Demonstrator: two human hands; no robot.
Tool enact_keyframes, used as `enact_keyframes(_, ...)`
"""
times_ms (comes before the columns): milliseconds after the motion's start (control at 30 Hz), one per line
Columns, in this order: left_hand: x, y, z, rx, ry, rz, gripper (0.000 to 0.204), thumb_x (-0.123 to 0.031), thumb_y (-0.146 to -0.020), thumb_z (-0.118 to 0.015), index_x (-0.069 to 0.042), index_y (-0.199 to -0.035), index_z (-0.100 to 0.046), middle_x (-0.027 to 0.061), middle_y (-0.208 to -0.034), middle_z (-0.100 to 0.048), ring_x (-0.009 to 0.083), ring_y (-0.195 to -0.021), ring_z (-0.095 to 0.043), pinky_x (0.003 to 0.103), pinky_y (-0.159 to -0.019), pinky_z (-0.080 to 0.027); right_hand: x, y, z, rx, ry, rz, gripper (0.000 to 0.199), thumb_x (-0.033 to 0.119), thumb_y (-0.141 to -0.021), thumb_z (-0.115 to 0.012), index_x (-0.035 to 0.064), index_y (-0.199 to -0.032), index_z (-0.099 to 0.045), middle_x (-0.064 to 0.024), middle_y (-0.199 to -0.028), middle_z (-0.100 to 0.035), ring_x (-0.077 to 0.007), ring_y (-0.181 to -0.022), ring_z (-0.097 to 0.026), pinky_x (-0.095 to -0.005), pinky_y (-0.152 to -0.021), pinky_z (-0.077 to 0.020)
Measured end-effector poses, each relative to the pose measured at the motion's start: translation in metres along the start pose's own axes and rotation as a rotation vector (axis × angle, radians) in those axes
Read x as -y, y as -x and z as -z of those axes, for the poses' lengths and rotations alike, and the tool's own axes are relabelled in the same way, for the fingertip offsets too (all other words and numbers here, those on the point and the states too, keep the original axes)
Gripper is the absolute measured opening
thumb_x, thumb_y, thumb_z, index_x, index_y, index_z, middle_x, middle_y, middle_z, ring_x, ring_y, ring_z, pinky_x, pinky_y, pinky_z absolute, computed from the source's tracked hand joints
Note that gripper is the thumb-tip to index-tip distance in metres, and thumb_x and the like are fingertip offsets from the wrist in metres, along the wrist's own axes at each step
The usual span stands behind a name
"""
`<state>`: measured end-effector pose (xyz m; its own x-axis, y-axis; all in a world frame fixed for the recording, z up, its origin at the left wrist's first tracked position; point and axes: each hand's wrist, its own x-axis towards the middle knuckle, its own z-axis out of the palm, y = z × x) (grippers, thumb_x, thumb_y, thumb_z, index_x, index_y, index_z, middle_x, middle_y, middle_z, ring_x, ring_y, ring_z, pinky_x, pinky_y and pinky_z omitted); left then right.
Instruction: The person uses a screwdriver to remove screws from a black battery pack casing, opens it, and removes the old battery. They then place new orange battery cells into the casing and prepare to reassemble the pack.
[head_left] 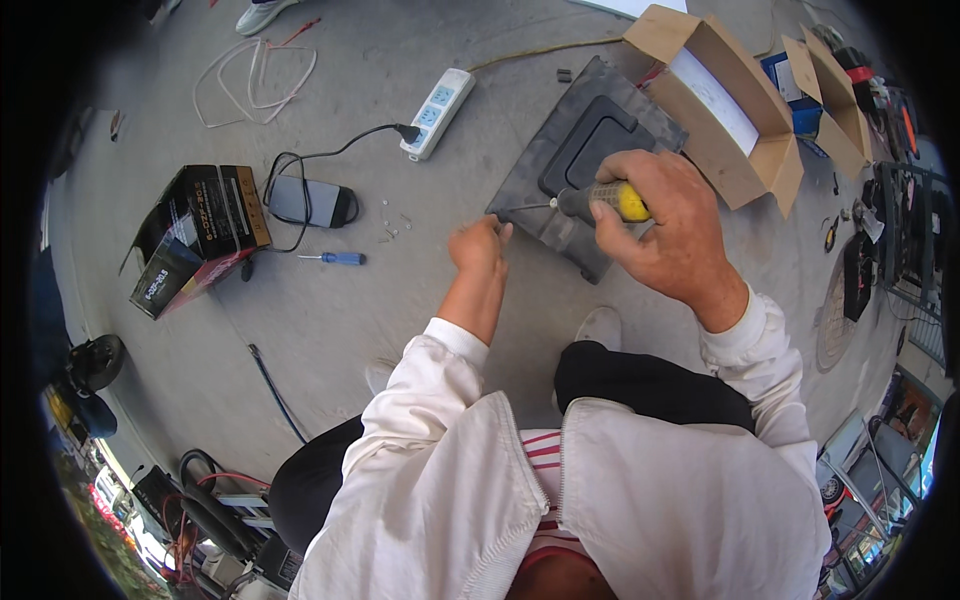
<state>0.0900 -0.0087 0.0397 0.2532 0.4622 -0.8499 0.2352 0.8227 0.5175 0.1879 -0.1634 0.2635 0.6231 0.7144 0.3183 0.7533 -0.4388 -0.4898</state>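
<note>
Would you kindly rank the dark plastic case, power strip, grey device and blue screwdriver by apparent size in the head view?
Largest to smallest:
1. Dark plastic case, partly behind the right hand
2. Power strip and grey device: too alike to rank
3. Blue screwdriver

Workshop: concrete floor (345, 335), blue screwdriver (342, 258)

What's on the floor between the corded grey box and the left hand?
A few small pale bits, perhaps screws but too small to be sure, lie scattered between the grey box and left hand, as the head view shows.
</note>
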Motion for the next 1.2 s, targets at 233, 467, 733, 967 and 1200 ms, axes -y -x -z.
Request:
enact_keyframes(233,-0.004,0.000,-0.005,0.005,0.002,0.025,0.011,0.009,-0.086,-0.063,0.002,-0.091,-0.055,0.0093,-0.086,-0.059,0.0199,-0.070,-0.062,0.034,-0.068,-0.064,0.001,0.006,0.007,0.004,-0.001,-0.021,0.026,0.011,-0.075,-0.073,0.0062,-0.099,-0.064,-0.0094,-0.086,-0.066,-0.0303,-0.075,-0.059,-0.0394,-0.071,-0.0470)
enact_keyframes(467,0.013,-0.029,0.011,-0.021,-0.013,-0.033,0.016,0.006,-0.081,-0.066,0.004,-0.090,-0.053,0.0110,-0.082,-0.060,0.0225,-0.061,-0.061,0.033,-0.056,-0.057,-0.005,-0.024,0.032,-0.146,-0.443,-0.417,0.021,0.022,-0.090,-0.072,0.0074,-0.101,-0.062,-0.0091,-0.085,-0.064,-0.0223,-0.075,-0.062,-0.0374,-0.070,-0.0484)
enact_keyframes(733,0.030,-0.036,0.013,0.035,0.031,-0.174,0.028,0.006,-0.080,-0.069,0.005,-0.099,-0.049,0.0163,-0.100,-0.058,0.0253,-0.076,-0.064,0.035,-0.068,-0.063,-0.031,-0.144,0.112,-0.497,-1.090,-0.492,0.039,0.036,-0.103,-0.061,-0.0027,-0.110,-0.060,-0.0097,-0.090,-0.066,-0.0109,-0.072,-0.061,-0.0257,-0.070,-0.0522)
enact_keyframes(967,0.019,-0.017,0.021,0.118,-0.017,-0.297,0.028,0.006,-0.080,-0.069,0.003,-0.098,-0.047,0.0109,-0.087,-0.059,0.0228,-0.071,-0.064,0.037,-0.070,-0.062,-0.011,-0.183,0.140,-0.385,-1.295,-0.123,0.041,0.039,-0.108,-0.051,0.0011,-0.116,-0.063,-0.0078,-0.093,-0.067,-0.0124,-0.082,-0.063,-0.0286,-0.084,-0.0539)
enact_keyframes(1200,-0.015,-0.029,0.047,-0.045,-0.186,-0.450,0.022,0.002,-0.080,-0.067,0.001,-0.091,-0.049,0.0103,-0.086,-0.058,0.0197,-0.073,-0.062,0.036,-0.073,-0.061,-0.082,0.038,0.051,-0.209,-1.597,-0.572,0.043,0.026,-0.099,-0.065,0.0003,-0.133,-0.056,-0.0106,-0.114,-0.063,-0.0162,-0.103,-0.061,-0.0328,-0.089,-0.0533)
